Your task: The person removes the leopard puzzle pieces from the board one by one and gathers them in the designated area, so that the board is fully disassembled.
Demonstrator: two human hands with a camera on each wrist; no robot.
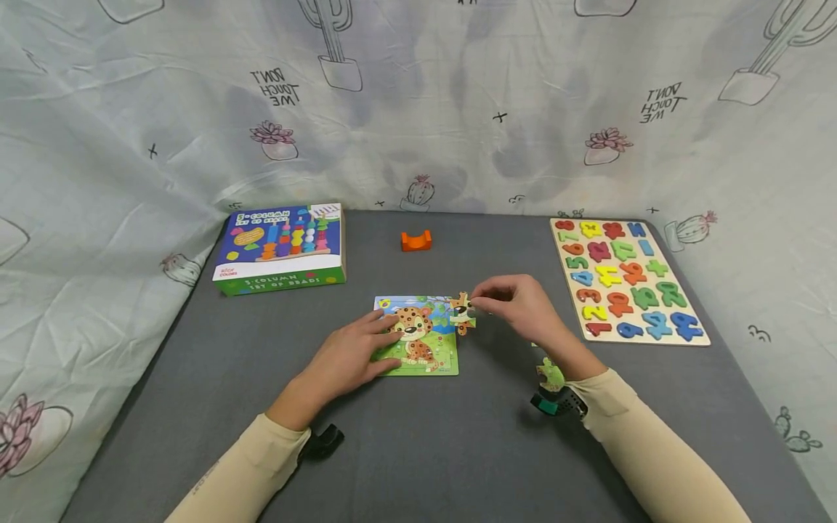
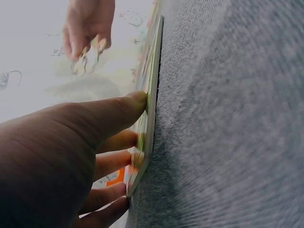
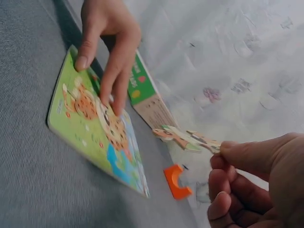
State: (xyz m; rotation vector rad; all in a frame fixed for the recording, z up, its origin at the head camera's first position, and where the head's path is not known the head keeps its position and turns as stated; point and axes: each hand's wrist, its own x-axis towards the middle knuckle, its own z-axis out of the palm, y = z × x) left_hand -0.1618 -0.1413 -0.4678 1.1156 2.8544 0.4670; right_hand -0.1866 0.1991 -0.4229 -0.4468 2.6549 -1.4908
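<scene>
A flat puzzle board [image 1: 447,361] with a spotted leopard cub picture lies on the grey table. My left hand [image 1: 346,354] rests on its left side, fingers spread and thumb near the lower edge; the left wrist view shows the fingertips along the board's edge. My right hand [image 1: 523,305] pinches a jigsaw piece [image 3: 190,138] between thumb and fingertips, just off the board's upper right corner. Spots and part of an animal face show on the piece. Beside my right wrist lies a loose green puzzle piece [image 1: 551,374], partly hidden by the wrist strap.
At the back left sits a bead set box [image 1: 281,250]. An orange notched block [image 1: 416,242] stands behind the puzzle. On the right lies a wooden board [image 1: 612,336] of colourful numbers and characters. A printed curtain [image 1: 451,109] hangs along the table's far edge.
</scene>
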